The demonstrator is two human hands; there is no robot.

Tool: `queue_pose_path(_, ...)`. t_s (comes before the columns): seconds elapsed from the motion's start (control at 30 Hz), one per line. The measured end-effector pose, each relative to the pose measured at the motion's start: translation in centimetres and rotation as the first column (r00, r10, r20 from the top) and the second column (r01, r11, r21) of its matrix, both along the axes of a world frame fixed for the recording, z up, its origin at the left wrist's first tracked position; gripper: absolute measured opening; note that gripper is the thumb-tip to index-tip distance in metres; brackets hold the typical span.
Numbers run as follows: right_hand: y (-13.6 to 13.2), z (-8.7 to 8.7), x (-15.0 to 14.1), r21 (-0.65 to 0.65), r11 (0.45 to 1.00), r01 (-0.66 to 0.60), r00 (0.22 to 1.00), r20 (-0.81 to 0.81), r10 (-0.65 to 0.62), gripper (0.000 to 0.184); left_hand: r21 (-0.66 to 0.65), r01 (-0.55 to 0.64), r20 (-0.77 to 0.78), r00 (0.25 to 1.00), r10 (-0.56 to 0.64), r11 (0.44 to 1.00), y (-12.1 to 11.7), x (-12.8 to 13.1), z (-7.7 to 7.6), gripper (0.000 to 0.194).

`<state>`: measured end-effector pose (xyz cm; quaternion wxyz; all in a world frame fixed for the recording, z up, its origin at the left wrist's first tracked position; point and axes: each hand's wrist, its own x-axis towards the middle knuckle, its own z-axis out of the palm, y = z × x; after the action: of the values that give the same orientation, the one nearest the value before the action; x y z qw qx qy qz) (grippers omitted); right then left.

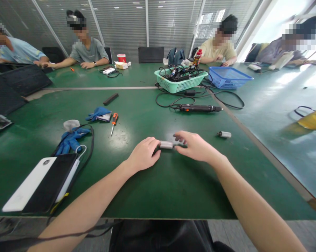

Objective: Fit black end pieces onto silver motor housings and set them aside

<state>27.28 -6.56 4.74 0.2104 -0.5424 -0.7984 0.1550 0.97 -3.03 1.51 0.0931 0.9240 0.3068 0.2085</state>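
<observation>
A small silver cylinder (166,144), much like a little motor, lies level between my hands at the middle of the green table. My left hand (144,154) closes on its left end, the fingertips hiding that end. Beside the other end is my right hand (193,145), with thumb and fingers apart; whether the thumb touches the cylinder I cannot tell. A second, similar silver cylinder (225,134) rests on the table farther right.
An electric screwdriver (199,108) with a looped cable lies ahead, before a green basket (180,84) of cables and a blue basket (227,78). Leftward are an orange-handled screwdriver (114,122), blue gloves (72,140) and a tablet (42,182). Several people sit across the table.
</observation>
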Motion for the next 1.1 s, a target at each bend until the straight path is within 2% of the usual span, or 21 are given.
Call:
queue_pose_path(0.03,0.0,0.3,1.4,0.018,0.997,0.08,0.997,0.008,-0.08,0.043,0.005,-0.001,0.002,1.0,0.001,1.0,0.0,0.0,-0.1,0.013)
queue_pose_path(0.1,0.2,0.3,5.1,0.126,0.955,0.268,0.954,0.105,-0.281,0.048,0.013,0.004,-0.001,1.0,-0.004,1.0,0.0,-0.1,-0.3,0.014)
queue_pose_path(0.13,0.2,0.1,7.1,0.169,0.921,0.35,0.908,0.178,-0.378,0.052,0.016,0.006,-0.001,1.0,-0.006,1.0,0.1,-0.1,-0.4,0.014)
queue_pose_path(0.2,0.3,-0.7,11.0,0.141,0.867,0.478,0.807,0.321,-0.496,0.064,0.017,0.01,0.0,1.0,-0.01,1.0,0.2,-0.2,-0.5,0.015)
queue_pose_path(0.27,0.3,-1.7,14.0,0.037,0.83,0.557,0.744,0.423,-0.518,0.067,0.022,0.007,0.009,1.0,-0.007,1.0,0.2,-0.2,-0.6,0.017)
queue_pose_path(0.33,0.2,-2.4,15.7,-0.044,0.809,0.586,0.723,0.479,-0.497,0.062,0.031,-0.006,0.031,1.0,0.005,0.999,0.2,-0.2,-0.5,0.019)
queue_pose_path(0.43,0.2,-2.6,16.4,-0.044,0.819,0.571,0.717,0.513,-0.472,0.045,0.04,0.006,0.071,0.997,-0.009,0.999,0.2,-0.2,-0.3,0.03)
queue_pose_path(0.53,0.4,-2.4,15.8,-0.038,0.839,0.543,0.729,0.517,-0.449,0.032,0.03,0.05,0.064,0.997,-0.052,0.998,0.1,0.0,-0.2,0.043)
queue_pose_path(0.67,0.8,-2.1,13.1,-0.062,0.891,0.449,0.781,0.512,-0.358,0.03,0.013,0.059,0.029,0.998,-0.059,0.998,0.1,0.1,-0.3,0.045)
queue_pose_path(0.7,0.9,-1.9,12.0,-0.068,0.91,0.409,0.803,0.5,-0.324,0.031,0.013,0.056,0.028,0.998,-0.056,0.998,0.1,0.0,-0.3,0.044)
queue_pose_path(0.77,0.9,-1.4,9.1,-0.094,0.963,0.254,0.886,0.422,-0.192,0.032,0.017,0.056,0.03,0.998,-0.056,0.998,0.1,0.0,-0.2,0.044)
queue_pose_path(0.83,0.5,-0.9,5.6,-0.127,0.986,0.105,0.945,0.321,-0.059,0.028,0.019,0.061,0.029,0.998,-0.062,0.998,0.0,0.0,-0.1,0.043)
queue_pose_path(0.97,-0.7,-0.4,-0.8,-0.108,0.987,-0.122,0.982,0.128,0.136,0.024,0.013,0.068,0.037,0.997,-0.069,0.998,-0.1,0.0,0.0,0.044)
queue_pose_path(1.1,-1.6,-0.7,-3.4,-0.074,0.973,-0.218,0.975,0.029,0.221,0.022,0.001,0.091,0.051,0.995,-0.091,0.996,-0.1,0.0,0.0,0.048)
